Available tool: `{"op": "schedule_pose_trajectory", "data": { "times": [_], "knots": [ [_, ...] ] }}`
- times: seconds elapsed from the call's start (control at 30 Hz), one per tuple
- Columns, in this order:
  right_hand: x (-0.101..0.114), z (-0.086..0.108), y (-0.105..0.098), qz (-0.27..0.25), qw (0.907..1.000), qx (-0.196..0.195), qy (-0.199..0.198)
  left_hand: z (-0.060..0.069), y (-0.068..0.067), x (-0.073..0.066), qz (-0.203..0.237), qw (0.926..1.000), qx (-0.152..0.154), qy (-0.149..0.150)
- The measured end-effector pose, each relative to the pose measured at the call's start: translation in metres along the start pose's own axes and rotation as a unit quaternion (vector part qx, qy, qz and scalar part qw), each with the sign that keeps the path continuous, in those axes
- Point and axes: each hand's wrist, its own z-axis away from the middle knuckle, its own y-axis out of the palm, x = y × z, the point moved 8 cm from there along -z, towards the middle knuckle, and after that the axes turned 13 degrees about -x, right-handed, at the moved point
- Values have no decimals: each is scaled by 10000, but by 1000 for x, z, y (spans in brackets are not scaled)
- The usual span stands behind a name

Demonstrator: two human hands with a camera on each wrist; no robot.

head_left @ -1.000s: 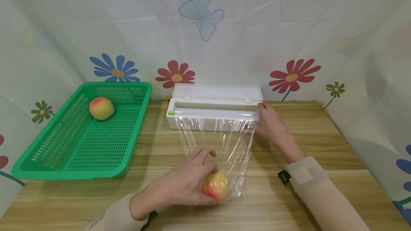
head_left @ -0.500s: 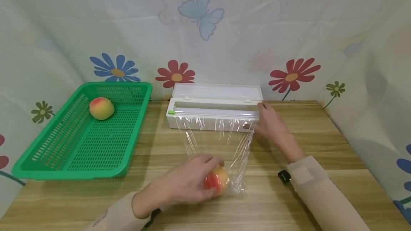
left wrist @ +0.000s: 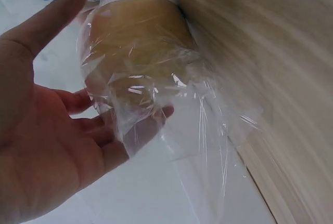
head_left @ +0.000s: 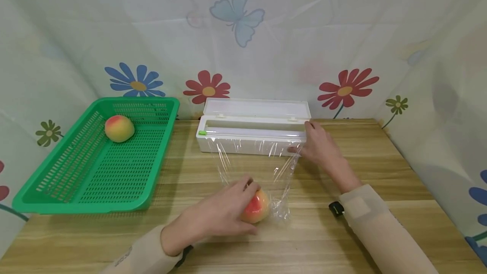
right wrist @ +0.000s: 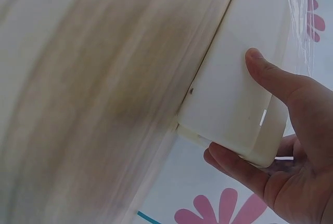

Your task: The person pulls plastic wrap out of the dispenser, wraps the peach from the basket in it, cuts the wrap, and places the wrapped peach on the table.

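Beneath the fingers of my left hand point(head_left: 218, 211) lies a red and yellow peach point(head_left: 256, 207) on the table, covered by clear film point(head_left: 258, 166). The left wrist view shows the filmed peach point(left wrist: 139, 31) with my left hand point(left wrist: 57, 135) beside it, thumb held away, fingers partly behind the film. That film runs from a white dispenser box point(head_left: 243, 145), its lid raised at the back and a roll inside. At the box's right end, my right hand point(head_left: 323, 147) grips it; in the right wrist view my right hand point(right wrist: 296, 125) has its thumb on the box's side point(right wrist: 229, 78).
A green basket point(head_left: 152, 185) stands at the left with another peach point(head_left: 119, 128) inside. A small green piece point(head_left: 202, 132) sits at the box's left front edge. Behind the wooden table point(head_left: 304, 244) hangs a flowered cloth point(head_left: 274, 62).
The wrapped peach has turned and moved slightly away from the table's front edge. My left hand's thumb has come off it. My right hand keeps its grip on the box.
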Motion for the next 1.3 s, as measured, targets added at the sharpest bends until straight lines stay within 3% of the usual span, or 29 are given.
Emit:
{"op": "schedule_pose_trajectory", "data": {
  "times": [0.2,0.53,0.77,1.03,1.3],
  "knots": [
    [-1,0,1,-40,10000,10,34,-9,6,4,-861,9962,-81,124],
    [-2,1,3,-130,9997,6,193,-18,16,11,-1110,9938,12,19],
    [-2,0,3,-220,9996,-107,119,-22,22,15,-897,9959,-89,-61],
    [-1,1,1,-241,9994,-223,57,-29,19,15,-540,9982,-255,88],
    [1,2,1,-125,9998,-163,-34,-28,5,13,142,9996,-252,-61]
  ]
}}
